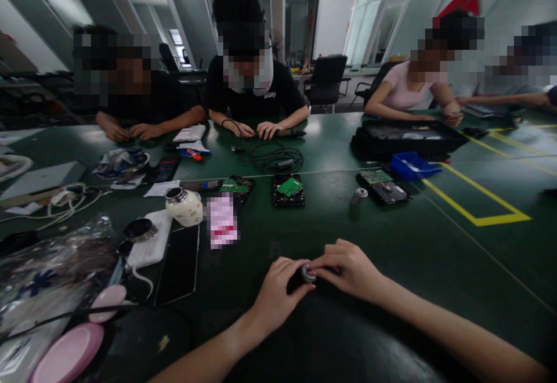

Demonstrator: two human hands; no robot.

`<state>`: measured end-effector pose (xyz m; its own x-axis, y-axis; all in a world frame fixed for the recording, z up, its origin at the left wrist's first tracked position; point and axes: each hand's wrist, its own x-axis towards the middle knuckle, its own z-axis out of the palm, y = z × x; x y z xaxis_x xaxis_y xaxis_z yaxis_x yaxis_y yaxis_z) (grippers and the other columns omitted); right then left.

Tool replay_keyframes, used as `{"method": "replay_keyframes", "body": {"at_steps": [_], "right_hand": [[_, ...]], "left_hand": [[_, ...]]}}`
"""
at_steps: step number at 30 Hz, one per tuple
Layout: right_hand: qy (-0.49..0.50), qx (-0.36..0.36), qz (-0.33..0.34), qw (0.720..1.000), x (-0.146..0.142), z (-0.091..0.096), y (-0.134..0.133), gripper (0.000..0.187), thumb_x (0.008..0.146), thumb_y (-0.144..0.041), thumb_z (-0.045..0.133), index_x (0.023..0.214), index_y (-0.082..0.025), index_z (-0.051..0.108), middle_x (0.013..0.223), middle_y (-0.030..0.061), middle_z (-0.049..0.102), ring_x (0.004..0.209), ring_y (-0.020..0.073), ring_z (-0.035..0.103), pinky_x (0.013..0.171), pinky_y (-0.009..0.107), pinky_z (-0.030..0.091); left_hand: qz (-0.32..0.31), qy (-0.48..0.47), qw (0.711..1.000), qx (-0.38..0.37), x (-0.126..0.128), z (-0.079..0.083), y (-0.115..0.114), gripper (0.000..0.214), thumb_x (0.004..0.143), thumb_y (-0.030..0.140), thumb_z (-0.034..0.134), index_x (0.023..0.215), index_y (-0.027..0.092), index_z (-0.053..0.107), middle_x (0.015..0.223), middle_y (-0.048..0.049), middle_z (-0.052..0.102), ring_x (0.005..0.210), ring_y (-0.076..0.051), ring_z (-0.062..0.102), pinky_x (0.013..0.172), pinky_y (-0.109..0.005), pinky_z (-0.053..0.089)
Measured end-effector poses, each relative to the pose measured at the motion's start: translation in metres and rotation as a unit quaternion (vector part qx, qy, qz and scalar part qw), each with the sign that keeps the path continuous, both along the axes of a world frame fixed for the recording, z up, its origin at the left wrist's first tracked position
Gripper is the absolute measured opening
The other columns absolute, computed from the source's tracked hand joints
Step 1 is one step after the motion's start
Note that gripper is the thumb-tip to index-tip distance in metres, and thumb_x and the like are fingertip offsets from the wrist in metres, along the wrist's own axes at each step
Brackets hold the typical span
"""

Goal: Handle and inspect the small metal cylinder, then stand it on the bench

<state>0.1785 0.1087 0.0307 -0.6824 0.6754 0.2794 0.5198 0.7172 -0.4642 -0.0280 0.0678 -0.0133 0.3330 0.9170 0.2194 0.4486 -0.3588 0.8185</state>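
My left hand (277, 293) and my right hand (348, 268) meet low in the middle of the dark green table (391, 238). Together they grip a small dark object with a round silver end (307, 272). The left hand's fingers curl round its dark body. Fingertips of the right hand pinch the silver end. What the object is I cannot make out.
Hard drives with green circuit boards (289, 190) (383, 184) lie across the table, with a small metal cylinder (359, 196), a white jar (184, 205), a black tablet (178, 264), cables (278, 158) and a blue tray (411, 165). Other people sit working along the far edge.
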Motion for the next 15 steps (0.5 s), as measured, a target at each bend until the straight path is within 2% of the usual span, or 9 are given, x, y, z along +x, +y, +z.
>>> {"method": "replay_keyframes", "body": {"at_steps": [5,9,11,15], "right_hand": [[0.026,-0.001,-0.005,1.000,-0.002,0.004,0.002,0.021,0.094,-0.034,0.053,0.094,-0.023,0.071,0.073,0.0010,0.065,0.064,0.0125,0.055,0.064,0.027,0.034],[0.044,0.008,-0.062,0.997,0.014,0.011,0.013,0.020,0.093,-0.036,0.055,0.094,-0.024,0.072,0.067,-0.0004,0.061,0.060,0.0126,0.052,0.062,0.026,0.035],[0.016,0.005,-0.095,0.995,0.028,0.003,0.020,0.018,0.091,-0.036,0.058,0.094,-0.026,0.073,0.069,0.0000,0.061,0.061,0.0132,0.052,0.063,0.027,0.036],[-0.059,-0.031,-0.121,0.990,0.049,-0.028,0.028,0.014,0.089,-0.035,0.061,0.090,-0.028,0.074,0.072,0.0004,0.062,0.066,0.0149,0.057,0.067,0.029,0.039]], "left_hand": [[0.004,0.003,1.000,0.006,0.000,-0.001,0.000,0.034,0.081,0.028,0.072,0.113,0.024,0.062,0.104,-0.0047,0.066,0.097,-0.023,0.060,0.088,-0.039,0.050],[0.004,0.010,1.000,0.005,0.000,-0.001,0.000,0.037,0.080,0.026,0.073,0.115,0.025,0.062,0.106,-0.0032,0.067,0.099,-0.022,0.059,0.090,-0.038,0.049],[0.004,0.013,1.000,0.002,0.000,0.000,0.000,0.038,0.080,0.026,0.073,0.116,0.026,0.062,0.107,-0.0026,0.066,0.100,-0.022,0.059,0.090,-0.037,0.048],[0.007,0.011,1.000,-0.001,0.000,-0.001,0.000,0.037,0.080,0.029,0.072,0.116,0.026,0.062,0.108,-0.0040,0.066,0.100,-0.023,0.059,0.090,-0.040,0.049]]}}
